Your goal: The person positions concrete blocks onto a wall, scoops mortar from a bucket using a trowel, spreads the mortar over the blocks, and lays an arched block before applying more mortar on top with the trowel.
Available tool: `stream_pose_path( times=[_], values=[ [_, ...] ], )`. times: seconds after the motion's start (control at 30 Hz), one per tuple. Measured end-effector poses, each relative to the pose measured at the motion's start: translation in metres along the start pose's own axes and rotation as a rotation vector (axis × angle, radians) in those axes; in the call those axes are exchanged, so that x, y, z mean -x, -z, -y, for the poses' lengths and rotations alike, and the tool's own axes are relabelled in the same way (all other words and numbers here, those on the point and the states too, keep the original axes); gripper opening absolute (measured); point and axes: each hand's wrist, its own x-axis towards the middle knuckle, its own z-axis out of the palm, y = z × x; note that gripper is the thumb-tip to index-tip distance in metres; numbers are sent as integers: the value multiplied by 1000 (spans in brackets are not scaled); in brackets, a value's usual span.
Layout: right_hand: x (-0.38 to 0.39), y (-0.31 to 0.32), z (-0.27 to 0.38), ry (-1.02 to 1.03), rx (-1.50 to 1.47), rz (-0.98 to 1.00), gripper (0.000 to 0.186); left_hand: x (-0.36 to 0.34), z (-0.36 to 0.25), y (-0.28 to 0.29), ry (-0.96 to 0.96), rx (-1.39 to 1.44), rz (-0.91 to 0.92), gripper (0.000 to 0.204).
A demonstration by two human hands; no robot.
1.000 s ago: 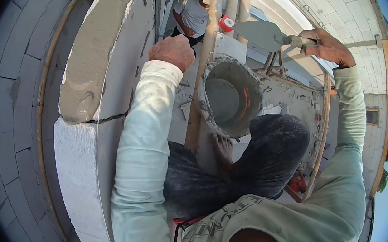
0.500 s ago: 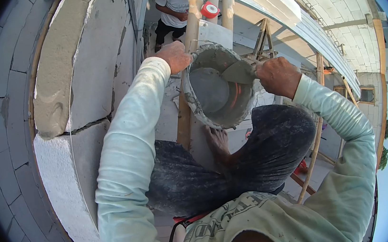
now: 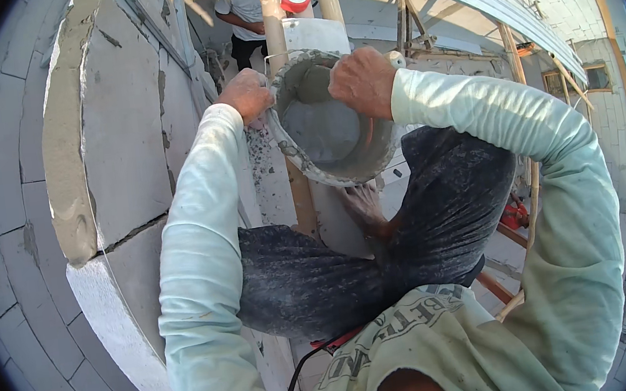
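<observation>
Round grey mortar-caked bucket (image 3: 360,167) sat upper centre of frame, wet grey mortar (image 3: 325,132) inside. Bare left hand (image 3: 244,95) was clenched on its left rim. Bare right hand (image 3: 363,83) was wrapped round the handle of a grey flat-bladed trowel (image 3: 316,85), blade inside the bucket. Red-and-white round reel (image 3: 296,0) lay on tan round poles (image 3: 273,18), top centre.

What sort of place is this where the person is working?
Most likely a building site: a block wall has mortar spread along its top, a mortar-caked bucket sits in front, and long round poles extend beyond it.
</observation>
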Motion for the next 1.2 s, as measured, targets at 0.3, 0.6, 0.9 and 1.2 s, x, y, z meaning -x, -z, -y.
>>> stream_pose_path(
  times=[0.3,0.6,0.9,1.2],
  values=[
    [6,5,18,181,301,-327,15,1,4,-2,35,20,-4,29],
    [3,-13,31,165,220,-41,24,19,-19,2,215,321,-49,29],
    [18,-39,6,293,16,-17,31,-3,-11,0,201,232,40,27],
    [24,-37,-28,127,-521,339,35,-7,4,-13,70,-115,-196,34]
  ],
)
